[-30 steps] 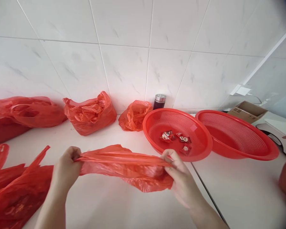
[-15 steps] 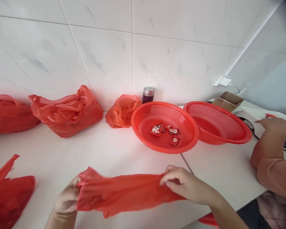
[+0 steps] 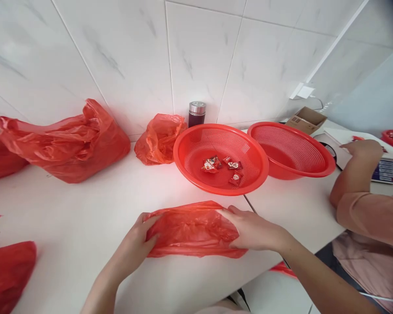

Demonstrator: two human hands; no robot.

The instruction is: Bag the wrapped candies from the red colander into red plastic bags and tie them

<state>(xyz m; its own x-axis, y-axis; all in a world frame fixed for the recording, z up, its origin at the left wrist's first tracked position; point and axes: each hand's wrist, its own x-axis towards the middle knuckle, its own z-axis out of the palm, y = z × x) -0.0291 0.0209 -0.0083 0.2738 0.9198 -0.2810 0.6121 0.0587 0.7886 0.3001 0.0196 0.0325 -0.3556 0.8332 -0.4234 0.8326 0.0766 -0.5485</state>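
1. A thin red plastic bag (image 3: 196,231), translucent and crinkled, has its mouth drawn into a wide oblong facing up; creased folds and paler, shiny patches show inside.
2. The bag is at the centre, stretched between two bare hands. The left hand (image 3: 140,235) holds its nine o'clock end, the right hand (image 3: 249,226) its three o'clock end. The hands are well apart, digits spread at the rim, some reaching inside — how firmly they pinch I cannot tell, nor whether the bag's underside touches the white table (image 3: 85,222).
3. At one o'clock, a strip of tabletop away, sits a red perforated basin (image 3: 221,191) with a few wrapped sweets (image 3: 211,165). A second basin (image 3: 329,170) is at two o'clock.
4. White tabletop runs from the left hand towards nine o'clock, reaching another red bag (image 3: 9,274). A stuffed bag (image 3: 68,148) lies at ten o'clock.
5. The table's near edge slants from six towards three o'clock — under the right forearm — where a co-worker's sleeve (image 3: 370,216) shows.
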